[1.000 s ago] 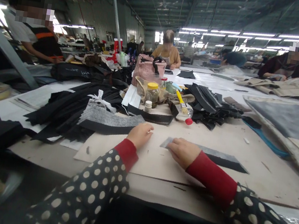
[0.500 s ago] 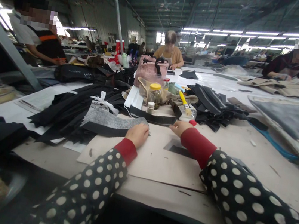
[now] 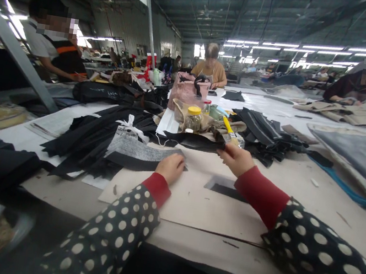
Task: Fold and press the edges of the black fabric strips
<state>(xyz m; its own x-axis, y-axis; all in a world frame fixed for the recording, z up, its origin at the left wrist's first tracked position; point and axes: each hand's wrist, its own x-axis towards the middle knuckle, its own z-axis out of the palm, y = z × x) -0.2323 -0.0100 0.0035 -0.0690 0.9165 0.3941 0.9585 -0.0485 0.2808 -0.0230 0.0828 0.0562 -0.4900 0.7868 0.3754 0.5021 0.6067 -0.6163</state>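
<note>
My right hand (image 3: pixel 236 160) pinches the right end of a long black fabric strip (image 3: pixel 196 142), which is lifted off the table and bows a little. My left hand (image 3: pixel 170 168) is closed at the right end of a grey-and-black fabric piece (image 3: pixel 135 152); its fingertips are partly hidden. Both hands are above a pale board (image 3: pixel 173 200). On this board, left of my right sleeve, lies a dark fabric piece with a grey edge (image 3: pixel 225 189). The strip hides most of a small bottle with a white cap (image 3: pixel 189 131).
Black fabric strips (image 3: pixel 90 131) are piled at left, others (image 3: pixel 258 123) behind my right hand. A yellow-lidded jar (image 3: pixel 193 120), a yellow-handled brush (image 3: pixel 228 125), a white mask (image 3: pixel 168 123) and a pink bag (image 3: pixel 188 90) stand or lie mid-table. Co-workers are across and beside the table.
My right hand has risen and moved right, lifting the black strip, which now covers most of the white-capped bottle. My left hand stays at the grey-and-black piece. The view has shifted slightly.
</note>
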